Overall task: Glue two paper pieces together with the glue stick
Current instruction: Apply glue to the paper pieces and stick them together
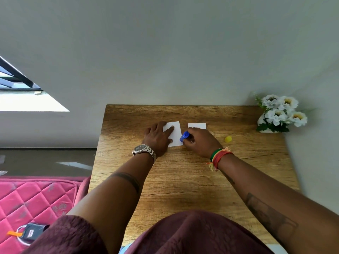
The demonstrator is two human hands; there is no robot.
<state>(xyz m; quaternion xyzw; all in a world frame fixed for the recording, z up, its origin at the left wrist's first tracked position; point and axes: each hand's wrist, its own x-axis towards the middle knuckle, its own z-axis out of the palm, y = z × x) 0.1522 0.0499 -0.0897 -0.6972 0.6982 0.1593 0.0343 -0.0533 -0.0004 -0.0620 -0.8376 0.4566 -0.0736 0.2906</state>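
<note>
Two white paper pieces lie side by side on the wooden table (183,180). My left hand (157,138) lies flat with spread fingers on the left paper piece (176,133), pinning it down. My right hand (200,142) is closed around a blue glue stick (184,136), whose tip touches the right edge of that piece. The right paper piece (197,125) lies just beyond my right hand, partly hidden by it. A yellow cap (228,139) rests on the table to the right of my right hand.
White artificial flowers in a white vase (278,114) stand at the table's far right corner against the wall. A pink quilted mattress (33,198) with a small dark device lies left of the table.
</note>
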